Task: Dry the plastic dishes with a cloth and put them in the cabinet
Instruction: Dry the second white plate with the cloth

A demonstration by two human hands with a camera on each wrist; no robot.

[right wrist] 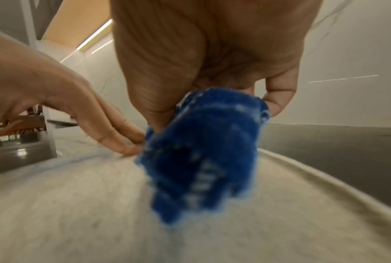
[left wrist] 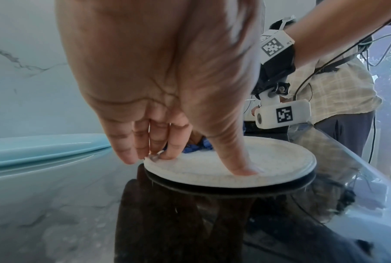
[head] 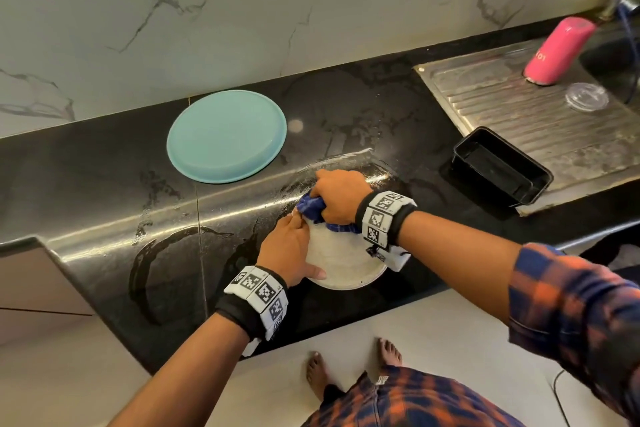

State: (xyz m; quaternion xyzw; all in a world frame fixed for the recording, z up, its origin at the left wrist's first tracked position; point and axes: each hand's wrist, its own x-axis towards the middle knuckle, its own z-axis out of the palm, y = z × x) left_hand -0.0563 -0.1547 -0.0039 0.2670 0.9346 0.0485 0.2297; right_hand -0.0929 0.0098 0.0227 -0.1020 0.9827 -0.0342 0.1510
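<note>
much of the round, speckled off-white plastic plate (head: 346, 262) was hidden under our two hands, and its far edge could not be made out from the head view. it lay upside down on the glossy black stone countertop (head: 104, 204), near the front edge. our right hand (head: 341, 196) was curled tight round a bunched blue terry cloth (head: 311, 206), fuzzy and blurred in the right wrist view, pressing it onto the plate's matte bottom. our left hand (head: 289, 250) lay with straight fingers (left wrist: 131, 140) on the plate's left rim and the thumb flat on its surface, gripping nothing.

behind the hands, a smooth round turquoise plastic plate (head: 227, 135) sat face down, apart from the white one. wet streaks and a ring mark shone on the stone. to the right, a shallow black rectangular plastic container (head: 502, 168) rested at the corner of a ribbed steel draining board (head: 540, 125), where a pink bottle (head: 557, 50) stood inverted beside a small clear round lid (head: 587, 96). the sink itself was cut off by the frame.
</note>
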